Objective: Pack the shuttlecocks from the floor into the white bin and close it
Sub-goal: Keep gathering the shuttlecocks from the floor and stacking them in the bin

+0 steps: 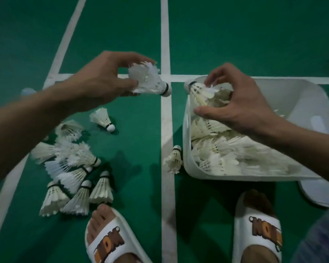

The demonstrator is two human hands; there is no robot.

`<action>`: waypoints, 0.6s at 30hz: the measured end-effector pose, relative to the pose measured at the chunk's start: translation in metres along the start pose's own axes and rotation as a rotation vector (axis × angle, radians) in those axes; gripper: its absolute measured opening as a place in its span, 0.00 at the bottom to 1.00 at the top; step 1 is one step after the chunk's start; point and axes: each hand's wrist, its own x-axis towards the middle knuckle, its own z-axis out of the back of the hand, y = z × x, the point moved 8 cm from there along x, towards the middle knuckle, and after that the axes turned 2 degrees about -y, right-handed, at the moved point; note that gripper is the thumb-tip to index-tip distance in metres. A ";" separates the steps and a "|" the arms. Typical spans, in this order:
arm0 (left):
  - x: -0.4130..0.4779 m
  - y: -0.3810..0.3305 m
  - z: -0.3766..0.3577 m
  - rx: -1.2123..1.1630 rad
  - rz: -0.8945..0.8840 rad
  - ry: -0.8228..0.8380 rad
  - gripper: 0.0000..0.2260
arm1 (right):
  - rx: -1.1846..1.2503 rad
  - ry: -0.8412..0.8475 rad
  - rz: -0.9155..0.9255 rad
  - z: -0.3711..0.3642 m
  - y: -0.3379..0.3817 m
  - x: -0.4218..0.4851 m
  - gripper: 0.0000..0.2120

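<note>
Left grip [103, 80] pinches a shuttlecock [148, 80] above the green floor [235, 35], cork toward the white bin [186, 149]; right grip [241, 105] holds a second shuttlecock [199, 90] over the bin's heaped corner; a loose pile [72, 168] lies left on the floor.

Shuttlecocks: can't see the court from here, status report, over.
Left hand grips a shuttlecock above the floor. Right hand pinches a second shuttlecock at the bin rim. Pile lies on floor, bin open. Nothing blocks the bin.
</note>
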 end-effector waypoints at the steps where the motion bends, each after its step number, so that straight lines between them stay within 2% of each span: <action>1: 0.003 -0.009 -0.002 -0.016 -0.014 0.002 0.23 | -0.012 -0.006 -0.028 0.010 -0.012 0.000 0.22; 9: 0.028 -0.085 -0.077 0.015 -0.159 0.146 0.23 | -0.144 -0.056 -0.215 0.082 -0.090 -0.015 0.21; 14: 0.039 -0.095 -0.151 0.174 -0.191 0.326 0.22 | -0.080 0.113 -0.380 0.095 -0.134 -0.042 0.24; 18: 0.045 -0.086 -0.180 0.264 -0.182 0.384 0.21 | -0.055 0.260 -0.404 0.088 -0.152 -0.058 0.21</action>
